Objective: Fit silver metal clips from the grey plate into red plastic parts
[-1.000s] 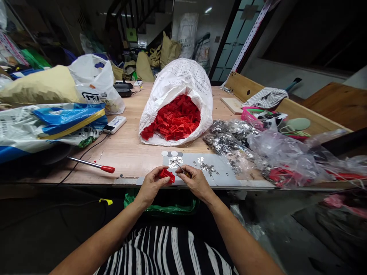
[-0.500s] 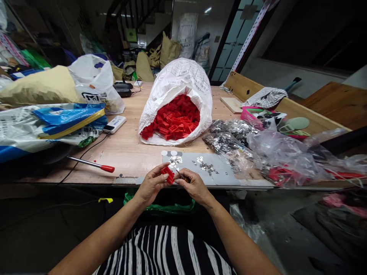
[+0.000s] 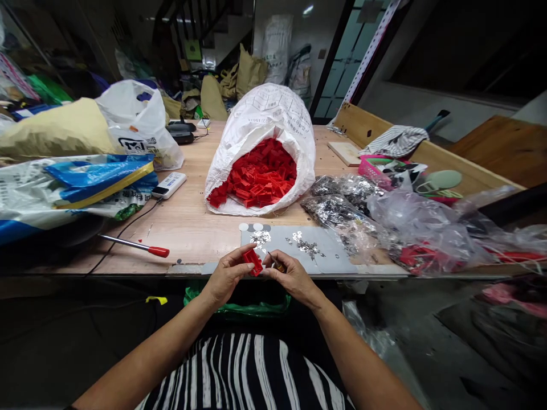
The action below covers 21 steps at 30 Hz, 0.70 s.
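My left hand (image 3: 225,276) pinches a small red plastic part (image 3: 252,261) at the table's near edge. My right hand (image 3: 290,274) is closed on a thin tool with a yellowish handle (image 3: 277,265), its metal tip pointing at the red part. Just beyond the hands lies a grey mat (image 3: 325,250) with small shiny metal pieces (image 3: 304,246) scattered on it. Further back a white sack (image 3: 265,128) lies on its side, its mouth full of red plastic parts (image 3: 256,179).
A red-handled screwdriver (image 3: 137,245) lies left on the wooden table (image 3: 188,228). Clear bags of metal pieces (image 3: 337,208) and red parts (image 3: 421,256) crowd the right. Printed bags (image 3: 72,182), a white plastic bag (image 3: 137,125) and a white remote (image 3: 170,184) fill the left.
The red part has been tilted from lying flat to standing more on end between my fingers. Both hands stayed at the table edge; the view shifted slightly.
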{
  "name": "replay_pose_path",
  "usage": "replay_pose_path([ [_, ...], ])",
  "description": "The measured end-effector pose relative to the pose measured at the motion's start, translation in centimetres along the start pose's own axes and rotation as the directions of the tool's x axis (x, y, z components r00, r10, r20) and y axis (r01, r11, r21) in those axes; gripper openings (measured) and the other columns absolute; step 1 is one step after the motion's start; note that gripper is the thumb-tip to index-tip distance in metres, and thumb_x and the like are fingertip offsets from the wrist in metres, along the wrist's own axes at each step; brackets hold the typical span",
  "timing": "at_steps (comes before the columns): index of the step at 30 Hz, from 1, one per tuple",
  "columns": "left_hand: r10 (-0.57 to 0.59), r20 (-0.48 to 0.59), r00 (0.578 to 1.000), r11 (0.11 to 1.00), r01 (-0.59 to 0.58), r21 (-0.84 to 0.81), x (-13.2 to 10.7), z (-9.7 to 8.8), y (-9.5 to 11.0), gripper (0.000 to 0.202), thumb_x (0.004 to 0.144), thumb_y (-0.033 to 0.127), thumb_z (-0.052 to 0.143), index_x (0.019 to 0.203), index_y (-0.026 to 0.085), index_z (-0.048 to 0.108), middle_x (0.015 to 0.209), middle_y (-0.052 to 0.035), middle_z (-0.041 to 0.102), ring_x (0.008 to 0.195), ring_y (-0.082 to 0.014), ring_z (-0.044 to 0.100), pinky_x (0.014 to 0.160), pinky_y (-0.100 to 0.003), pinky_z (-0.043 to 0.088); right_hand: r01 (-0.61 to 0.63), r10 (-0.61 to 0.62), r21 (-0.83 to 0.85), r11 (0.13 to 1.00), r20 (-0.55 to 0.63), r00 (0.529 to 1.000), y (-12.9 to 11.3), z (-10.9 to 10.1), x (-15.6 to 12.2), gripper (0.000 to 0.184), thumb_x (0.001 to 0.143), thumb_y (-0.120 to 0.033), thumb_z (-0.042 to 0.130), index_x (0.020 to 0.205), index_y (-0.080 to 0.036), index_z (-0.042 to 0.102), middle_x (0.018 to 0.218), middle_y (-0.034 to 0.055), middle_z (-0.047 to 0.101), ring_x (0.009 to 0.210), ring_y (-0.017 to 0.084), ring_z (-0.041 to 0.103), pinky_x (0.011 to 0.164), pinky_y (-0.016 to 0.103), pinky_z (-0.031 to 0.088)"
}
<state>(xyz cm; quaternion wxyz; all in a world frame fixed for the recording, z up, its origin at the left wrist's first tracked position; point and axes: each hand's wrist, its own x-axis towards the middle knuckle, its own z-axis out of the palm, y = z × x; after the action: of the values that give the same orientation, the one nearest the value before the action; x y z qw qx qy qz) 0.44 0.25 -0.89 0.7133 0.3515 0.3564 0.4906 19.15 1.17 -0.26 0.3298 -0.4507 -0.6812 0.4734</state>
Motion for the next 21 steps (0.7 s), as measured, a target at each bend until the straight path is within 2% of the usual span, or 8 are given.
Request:
replay_pose_path([
  [3, 0.054, 0.02, 0.998, 0.989, -0.057, 0.136, 0.4, -0.4, -0.1, 0.048, 0.069, 0.018, 0.072, 0.115, 0.02, 0.062, 0.101, -0.0048, 0.068, 0.092, -0.017, 0.061, 0.084, -0.03, 0.047, 0.076, -0.081, -0.123, 0.99, -0.038, 0.996, 0.3, -0.4, -0.1, 0.02, 0.089, -0.031, 0.051, 0.104, -0.021, 0.061, 0.091, 0.0018, 0.056, 0.077, 0.013, 0.052, 0.072, 0.025, 0.043],
  [5, 0.122, 0.048, 0.991, 0.952, -0.13, 0.277, 0.8, -0.9, -0.3, 0.045, 0.069, 0.018, 0.072, 0.112, 0.021, 0.062, 0.103, -0.0045, 0.067, 0.09, -0.0169, 0.062, 0.083, -0.03, 0.048, 0.114, -0.128, -0.229, 0.967, -0.048, 0.991, 0.6, -0.5, -0.1, 0.026, 0.092, -0.027, 0.044, 0.111, -0.021, 0.061, 0.096, 0.0049, 0.056, 0.087, 0.016, 0.055, 0.08, 0.028, 0.044],
  [8, 0.243, 0.086, 0.966, 0.816, -0.252, 0.52, 1.5, -1.6, -0.6, 0.037, 0.07, 0.016, 0.07, 0.106, 0.02, 0.063, 0.1, -0.0034, 0.067, 0.088, -0.0161, 0.063, 0.086, -0.031, 0.048, 0.102, -0.127, -0.353, 0.93, -0.048, 0.991, 1.0, -0.4, -0.3, 0.028, 0.091, -0.023, 0.045, 0.114, -0.022, 0.062, 0.092, 0.0059, 0.058, 0.087, 0.017, 0.057, 0.081, 0.03, 0.045],
  [10, 0.287, 0.115, 0.951, 0.715, -0.292, 0.635, 2.1, -2.1, -0.9, 0.036, 0.071, 0.014, 0.068, 0.106, 0.021, 0.064, 0.102, -0.0036, 0.067, 0.09, -0.0164, 0.063, 0.087, -0.031, 0.048, 0.085, -0.114, -0.394, 0.915, -0.05, 0.992, 1.2, -0.3, -0.5, 0.027, 0.089, -0.021, 0.049, 0.114, -0.022, 0.061, 0.092, 0.0055, 0.062, 0.085, 0.017, 0.059, 0.079, 0.03, 0.046],
  [13, 0.277, 0.168, 0.946, 0.62, -0.31, 0.721, 2.8, -2.7, -1.2, 0.04, 0.072, 0.015, 0.067, 0.112, 0.022, 0.064, 0.108, -0.005, 0.067, 0.094, -0.0183, 0.064, 0.088, -0.031, 0.049, 0.075, -0.108, -0.435, 0.897, -0.052, 0.993, 1.4, 0.0, -0.5, 0.02, 0.087, -0.02, 0.053, 0.104, -0.022, 0.063, 0.094, 0.0042, 0.067, 0.085, 0.017, 0.061, 0.078, 0.029, 0.046],
  [16, 0.247, 0.221, 0.944, 0.55, -0.324, 0.77, 3.3, -3.3, -1.2, 0.042, 0.072, 0.017, 0.068, 0.113, 0.022, 0.064, 0.102, -0.0048, 0.07, 0.092, -0.0191, 0.065, 0.086, -0.031, 0.049, 0.077, -0.11, -0.485, 0.871, -0.041, 0.993, 1.5, 0.1, -0.2, 0.016, 0.086, -0.019, 0.055, 0.097, -0.022, 0.066, 0.093, 0.0041, 0.067, 0.085, 0.017, 0.062, 0.078, 0.028, 0.046],
  [21, 0.217, 0.27, 0.938, 0.508, -0.344, 0.79, 3.7, -3.8, -0.9, 0.039, 0.074, 0.02, 0.067, 0.113, 0.02, 0.063, 0.092, -0.0031, 0.07, 0.081, -0.0167, 0.065, 0.077, -0.027, 0.05, 0.112, -0.134, -0.535, 0.837, -0.002, 0.991, 1.5, 0.3, 0.4, 0.019, 0.087, -0.017, 0.054, 0.1, -0.022, 0.066, 0.095, 0.0044, 0.065, 0.088, 0.016, 0.062, 0.082, 0.028, 0.047],
])
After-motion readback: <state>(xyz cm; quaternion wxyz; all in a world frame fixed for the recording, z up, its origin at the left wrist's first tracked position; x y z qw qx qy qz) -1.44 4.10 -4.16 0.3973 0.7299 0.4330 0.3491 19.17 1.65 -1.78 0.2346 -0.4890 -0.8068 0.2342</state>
